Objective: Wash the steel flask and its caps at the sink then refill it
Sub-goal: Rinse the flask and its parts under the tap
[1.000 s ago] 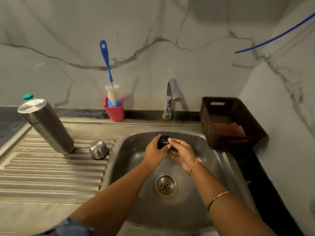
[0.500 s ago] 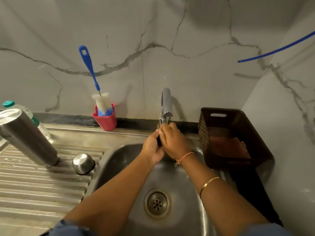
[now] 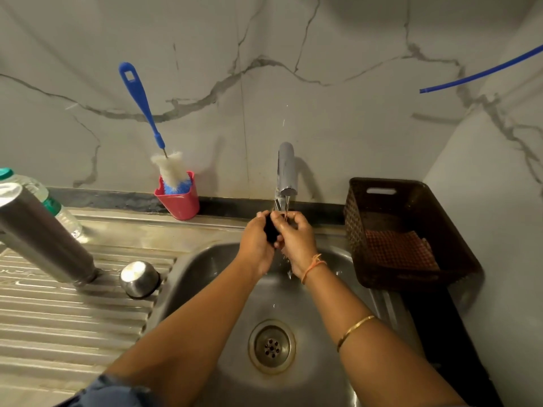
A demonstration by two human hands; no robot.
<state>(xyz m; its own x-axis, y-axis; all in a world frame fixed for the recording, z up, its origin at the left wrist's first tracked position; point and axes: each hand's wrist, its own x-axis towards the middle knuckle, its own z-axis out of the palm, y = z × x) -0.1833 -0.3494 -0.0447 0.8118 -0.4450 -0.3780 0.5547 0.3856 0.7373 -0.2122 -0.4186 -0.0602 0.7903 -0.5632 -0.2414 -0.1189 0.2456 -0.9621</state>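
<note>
Head: black cap (image 3: 270, 232) between left hand (image 3: 255, 245), right hand (image 3: 297, 240)

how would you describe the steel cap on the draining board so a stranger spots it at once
Start at the ribbed draining board left of the sink bowl. The steel cap sits near the bowl's edge, right of the foot of the tall steel flask. It is the only small, rounded, shiny dome.

no legible text anywhere, green label on the plastic bottle (image 3: 51, 204) too small and blurred to read
</note>
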